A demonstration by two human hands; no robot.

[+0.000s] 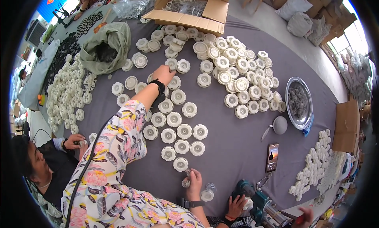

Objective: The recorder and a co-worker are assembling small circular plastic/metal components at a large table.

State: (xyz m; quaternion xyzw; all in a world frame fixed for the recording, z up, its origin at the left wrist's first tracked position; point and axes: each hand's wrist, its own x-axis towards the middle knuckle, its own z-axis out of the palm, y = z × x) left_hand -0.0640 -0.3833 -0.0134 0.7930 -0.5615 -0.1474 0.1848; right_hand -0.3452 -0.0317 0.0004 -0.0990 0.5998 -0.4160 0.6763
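My left hand (162,74), with a black watch at the wrist, reaches far across the table. Its fingers are closed at the edge of a white scalloped round cap (171,63). Low in the middle, my right hand (194,183) pinches small clear round pieces (186,183). Just above those pieces lies a white scalloped cap (180,164), one of several spread face up between my hands. To the right of my right hand, a white cap (207,195) lies beside another clear piece (211,186).
A cardboard box (189,15), a green sack (118,36) and piled caps (233,66) stand at the back. At right are a metal bowl of dark small parts (288,109), a phone (272,157) and a green hand press (258,204) under a co-worker's hands. Another person sits at left.
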